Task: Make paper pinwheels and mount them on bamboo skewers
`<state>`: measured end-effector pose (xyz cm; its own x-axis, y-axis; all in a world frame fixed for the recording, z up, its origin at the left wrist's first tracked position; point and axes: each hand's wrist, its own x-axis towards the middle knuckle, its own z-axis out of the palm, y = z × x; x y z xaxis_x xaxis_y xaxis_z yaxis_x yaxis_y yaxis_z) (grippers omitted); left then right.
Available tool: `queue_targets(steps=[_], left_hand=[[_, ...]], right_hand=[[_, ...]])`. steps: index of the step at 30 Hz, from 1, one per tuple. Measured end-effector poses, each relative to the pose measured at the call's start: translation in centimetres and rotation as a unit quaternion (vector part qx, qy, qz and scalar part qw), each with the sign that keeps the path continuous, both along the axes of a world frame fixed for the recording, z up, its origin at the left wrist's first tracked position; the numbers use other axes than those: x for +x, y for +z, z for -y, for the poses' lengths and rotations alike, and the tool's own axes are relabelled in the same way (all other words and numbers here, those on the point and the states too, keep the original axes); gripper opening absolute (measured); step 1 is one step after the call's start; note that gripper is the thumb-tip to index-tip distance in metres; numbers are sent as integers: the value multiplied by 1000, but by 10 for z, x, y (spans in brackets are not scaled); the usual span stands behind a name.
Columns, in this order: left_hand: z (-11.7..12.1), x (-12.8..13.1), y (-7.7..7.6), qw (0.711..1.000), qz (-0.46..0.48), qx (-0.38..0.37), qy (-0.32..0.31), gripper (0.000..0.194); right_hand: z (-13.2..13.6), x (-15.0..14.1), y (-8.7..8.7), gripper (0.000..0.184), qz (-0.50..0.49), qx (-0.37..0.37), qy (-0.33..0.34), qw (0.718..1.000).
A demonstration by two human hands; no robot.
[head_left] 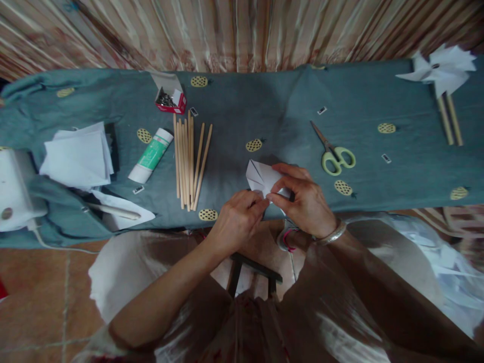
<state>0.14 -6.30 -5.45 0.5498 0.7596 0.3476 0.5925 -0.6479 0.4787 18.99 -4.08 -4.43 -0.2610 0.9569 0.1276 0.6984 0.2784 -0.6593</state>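
Note:
A white sheet of paper [260,174] with slits cut in from its corners lies near the front edge of the cloth-covered table. On its lower left edge, my left hand [240,217] pinches the paper between thumb and curled fingers. My right hand [302,199], with a silver bangle on the wrist, grips the paper from the right, its thumb and fingers meeting near the middle. Both thumbs come close together there. To the right lie green-handled scissors [335,154], blades pointing away. Several wooden sticks [187,161] lie side by side on the left.
A glue stick [151,155] lies left of the sticks, below an open red box [170,101] of small metal pins. Farther left are stacked white paper squares [77,156] and a white device [17,191]. White paper pinwheels [440,70] on sticks lie far right on the green cloth [280,111].

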Motion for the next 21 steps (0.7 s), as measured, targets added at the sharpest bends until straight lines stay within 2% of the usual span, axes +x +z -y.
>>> queue_targets(steps=[9,21], left_hand=[[0,1,0,1000,-14,-9,6,20],[0,0,0,1000,-9,-8,1,20]], right_hand=[[3,-1,-3,1,-4,19,-6,1000],[9,0,-3,17,11,49,22,999]])
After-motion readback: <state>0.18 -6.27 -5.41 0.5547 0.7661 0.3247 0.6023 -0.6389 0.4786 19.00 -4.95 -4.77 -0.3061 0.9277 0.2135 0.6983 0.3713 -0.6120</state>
